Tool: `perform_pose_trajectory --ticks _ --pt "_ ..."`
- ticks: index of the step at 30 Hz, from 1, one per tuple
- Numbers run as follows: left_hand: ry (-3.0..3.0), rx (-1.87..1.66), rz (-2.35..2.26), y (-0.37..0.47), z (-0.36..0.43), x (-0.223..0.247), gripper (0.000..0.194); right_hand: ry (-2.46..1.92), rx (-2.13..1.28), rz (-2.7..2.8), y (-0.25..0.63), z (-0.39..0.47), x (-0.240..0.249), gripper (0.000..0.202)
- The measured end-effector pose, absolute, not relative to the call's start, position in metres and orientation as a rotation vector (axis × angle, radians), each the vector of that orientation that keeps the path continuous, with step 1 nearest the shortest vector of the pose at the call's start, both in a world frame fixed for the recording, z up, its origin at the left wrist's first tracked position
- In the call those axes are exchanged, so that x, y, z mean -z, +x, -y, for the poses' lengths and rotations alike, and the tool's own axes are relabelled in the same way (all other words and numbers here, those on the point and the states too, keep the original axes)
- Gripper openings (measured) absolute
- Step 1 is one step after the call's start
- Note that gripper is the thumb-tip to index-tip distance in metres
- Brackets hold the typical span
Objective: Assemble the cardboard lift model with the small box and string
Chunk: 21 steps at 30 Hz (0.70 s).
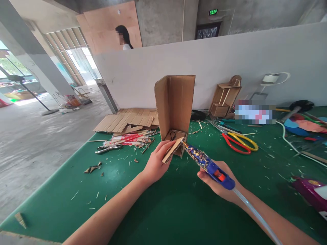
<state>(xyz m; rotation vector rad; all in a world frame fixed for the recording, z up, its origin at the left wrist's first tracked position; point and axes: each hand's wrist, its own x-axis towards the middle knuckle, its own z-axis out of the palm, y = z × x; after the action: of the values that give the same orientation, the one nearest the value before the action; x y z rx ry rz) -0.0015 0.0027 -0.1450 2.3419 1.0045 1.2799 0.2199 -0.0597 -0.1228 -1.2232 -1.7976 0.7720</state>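
My left hand (158, 161) is closed on a small cardboard piece (173, 149), held with its edge facing up. In my right hand (221, 182) is a blue glue gun (204, 160), its body covered in scraps and a clear glue stick coming out of its back end. The gun's nozzle is at the upper right end of the cardboard piece; whether they touch is hard to tell. Just behind stands a tall, open cardboard box (178, 102), its lower part partly hidden by the held piece.
Cardboard sheets (125, 119), red-and-white sticks (131, 139) and pliers (108, 148) lie left on the green table (102, 204). To the right are scissors (238, 143), a cardboard model (224, 97) and a purple object (309, 192). A person (125, 37) is beyond the partition.
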Motion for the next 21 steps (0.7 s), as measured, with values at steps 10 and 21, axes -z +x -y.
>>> perform_pose_trajectory --ticks 10,21 --pt "2.341 -1.283 -0.997 -0.0004 -0.0044 0.1429 0.040 -1.195 -0.742 1.863 0.2194 0.0597 0.1249 0.033" --pt "2.467 -1.265 -1.016 -0.0087 -0.0032 0.1430 0.050 -1.295 -0.722 1.771 0.2281 0.0561 0.1285 0.026"
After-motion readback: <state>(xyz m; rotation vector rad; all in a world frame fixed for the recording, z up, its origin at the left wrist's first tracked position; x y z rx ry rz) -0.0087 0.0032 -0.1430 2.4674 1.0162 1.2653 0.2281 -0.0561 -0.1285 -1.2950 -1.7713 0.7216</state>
